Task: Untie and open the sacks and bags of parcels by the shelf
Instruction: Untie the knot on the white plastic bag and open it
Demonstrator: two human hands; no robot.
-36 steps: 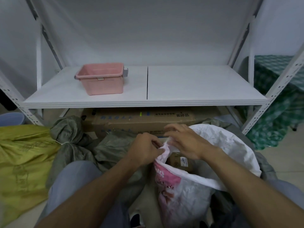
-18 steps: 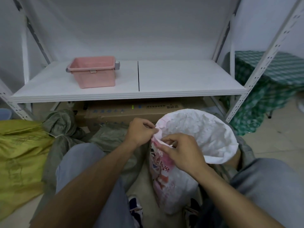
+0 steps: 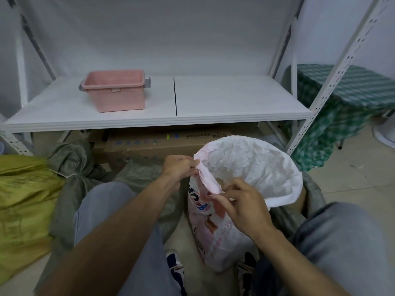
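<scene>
White sack stands open; left hand and right hand each pinch its near-left rim. Uneven pulling could tip it over and spill whatever lies hidden inside.

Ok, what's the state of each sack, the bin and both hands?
White sack: mouth open, rim turned outward.
Grey-green sack: neck tied shut with string.
Yellow sack: lying down, closure out of view.
Pink bin: upright on shelf, no lid.
Left hand: pinches white sack's rim.
Right hand: pinches white sack's rim.
</scene>
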